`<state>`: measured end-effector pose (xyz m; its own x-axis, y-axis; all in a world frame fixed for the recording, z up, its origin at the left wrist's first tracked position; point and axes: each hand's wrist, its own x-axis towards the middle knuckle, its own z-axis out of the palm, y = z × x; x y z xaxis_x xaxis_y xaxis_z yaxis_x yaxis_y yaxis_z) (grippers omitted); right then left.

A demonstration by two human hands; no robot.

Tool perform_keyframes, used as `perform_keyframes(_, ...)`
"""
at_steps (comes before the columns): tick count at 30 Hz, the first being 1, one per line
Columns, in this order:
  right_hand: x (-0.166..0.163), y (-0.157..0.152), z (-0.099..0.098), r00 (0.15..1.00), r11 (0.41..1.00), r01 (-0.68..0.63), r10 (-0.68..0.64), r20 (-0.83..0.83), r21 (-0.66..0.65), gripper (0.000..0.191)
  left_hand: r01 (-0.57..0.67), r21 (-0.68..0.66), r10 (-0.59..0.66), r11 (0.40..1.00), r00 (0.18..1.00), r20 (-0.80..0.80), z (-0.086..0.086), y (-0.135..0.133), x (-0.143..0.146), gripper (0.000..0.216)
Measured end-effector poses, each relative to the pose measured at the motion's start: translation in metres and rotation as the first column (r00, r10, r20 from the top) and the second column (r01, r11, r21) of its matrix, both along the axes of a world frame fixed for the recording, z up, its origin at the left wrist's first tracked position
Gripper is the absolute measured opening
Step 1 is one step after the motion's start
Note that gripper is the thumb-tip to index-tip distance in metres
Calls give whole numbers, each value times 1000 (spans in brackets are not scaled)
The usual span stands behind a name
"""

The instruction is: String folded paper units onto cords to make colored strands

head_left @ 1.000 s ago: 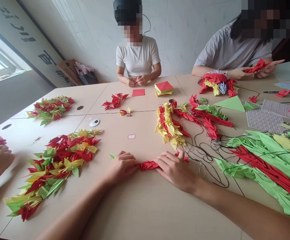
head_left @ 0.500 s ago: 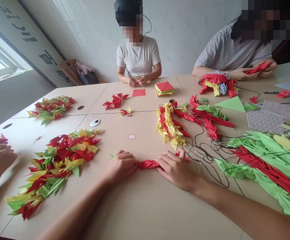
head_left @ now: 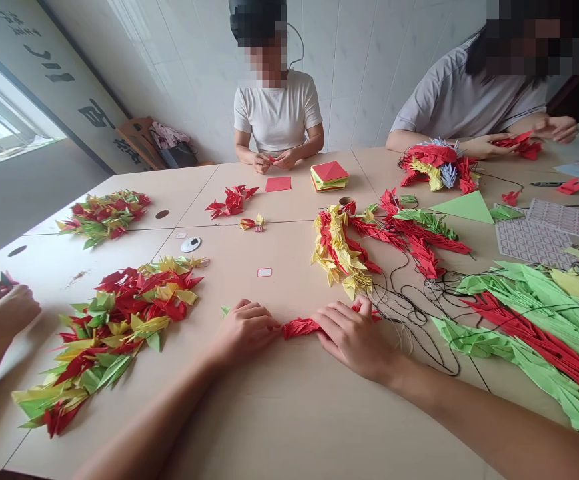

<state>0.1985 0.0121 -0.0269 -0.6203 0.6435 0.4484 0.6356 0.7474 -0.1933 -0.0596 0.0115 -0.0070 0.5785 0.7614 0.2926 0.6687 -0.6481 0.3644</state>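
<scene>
A strand of red folded-paper pieces (head_left: 299, 327) lies across the table in front of me. At its left end my left hand (head_left: 248, 329) is closed, fingertips pinching the tip. My right hand (head_left: 353, 335) curls over the strand's right part, hiding much of it; a little red shows past the fingers. A small green paper tip (head_left: 224, 311) pokes out beside my left hand. Black cords (head_left: 409, 310) and thin white threads lie just right of my right hand. Behind it rests a bundle of yellow and red folded-paper strands (head_left: 342, 247).
Left lies a heap of red, yellow and green paper cranes (head_left: 119, 313); farther back is another crane heap (head_left: 102, 217). Long green folded-paper strands (head_left: 534, 307) fill the right side. A square paper stack (head_left: 329, 177) stands near two seated people. Another person's hand (head_left: 6, 313) works at far left.
My hands keep their hold on the red strand with barely any movement. The person at right has spread their hands apart, and the far-left hand has shifted slightly right.
</scene>
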Motion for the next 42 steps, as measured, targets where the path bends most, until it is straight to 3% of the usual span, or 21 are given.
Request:
perform_keyframes(9,-2,-1,-1,1000,1000,6,-6,15,7,17,31,-54,-30,998,999,20,2,-1,5,15)
perform_keyframes(30,0,-2,3,999,1000,29,-29,14,12,15,-70,-142,71,987,997,1,7,-3,0,8)
perform_keyframes(33,0,-2,4,1000,1000,23,-23,-7,11,15,-36,-168,25,985,997,-68,7,-3,2,28)
perform_keyframes(35,-1,-2,4,999,1000,9,-9,-37,0,14,-39,-152,24,988,995,-96,5,-3,4,26)
perform_keyframes(38,0,-2,3,998,1000,-4,2,-65,-19,15,-29,-88,26,996,999,-39,1,-3,8,13)
perform_keyframes(42,0,0,0,999,1000,3,-4,-40,-22,15,2,-22,1,1000,991,131,-2,-4,9,14)
